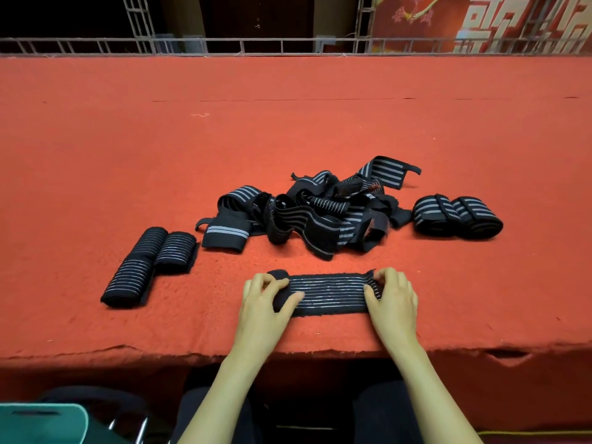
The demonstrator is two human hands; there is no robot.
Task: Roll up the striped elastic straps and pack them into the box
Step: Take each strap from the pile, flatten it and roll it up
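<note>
I watched the left hand and right hand, fingers curled, pinching the ends of a striped strap on the red table. The inside of the teal container was out of view.

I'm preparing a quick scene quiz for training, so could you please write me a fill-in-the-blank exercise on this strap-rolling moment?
The left hand and right hand each grip one ____ of the strap.
Right of the loose pile lie ____ rolled straps.
Everything rests on a ____ cloth.
Missing words: end, two, red.
</note>
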